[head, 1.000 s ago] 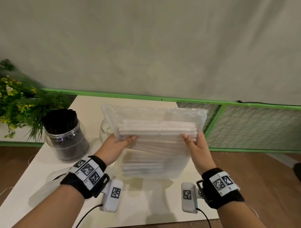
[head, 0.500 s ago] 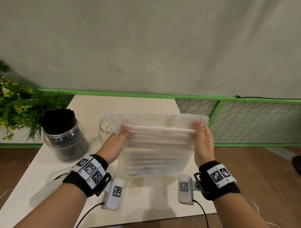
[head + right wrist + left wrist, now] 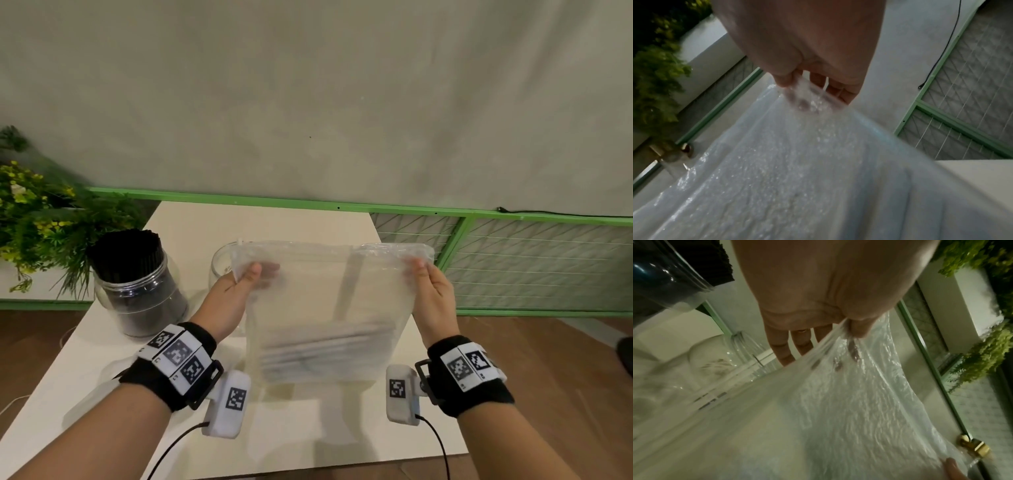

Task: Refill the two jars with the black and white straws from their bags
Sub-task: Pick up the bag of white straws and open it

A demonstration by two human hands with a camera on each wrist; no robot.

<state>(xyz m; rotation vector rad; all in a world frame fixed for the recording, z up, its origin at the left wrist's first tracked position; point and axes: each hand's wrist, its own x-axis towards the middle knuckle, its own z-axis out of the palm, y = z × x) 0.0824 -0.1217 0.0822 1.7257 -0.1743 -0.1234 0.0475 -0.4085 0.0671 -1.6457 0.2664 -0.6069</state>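
Clear plastic bag held up over the worktop, hanging by its top edge, white straws lying crosswise in its lower part. Left hand pinches the bag's upper left corner, thumb on the near face, fingers behind the film; the left wrist view shows fingers spread behind the plastic. Right hand pinches the upper right corner the same way, fingertips seen through the film in the right wrist view. The two hands sit well apart, the bag's top edge stretched between them.

Behind the bag's left edge: a clear jar, mostly hidden; contents cannot be told. Left of the bag, on the worktop: a second clear jar packed with upright black straws. Farther left of that jar, off the worktop: green plant with yellow flowers. Beyond the bag: green-framed wire panel low along a grey wall.
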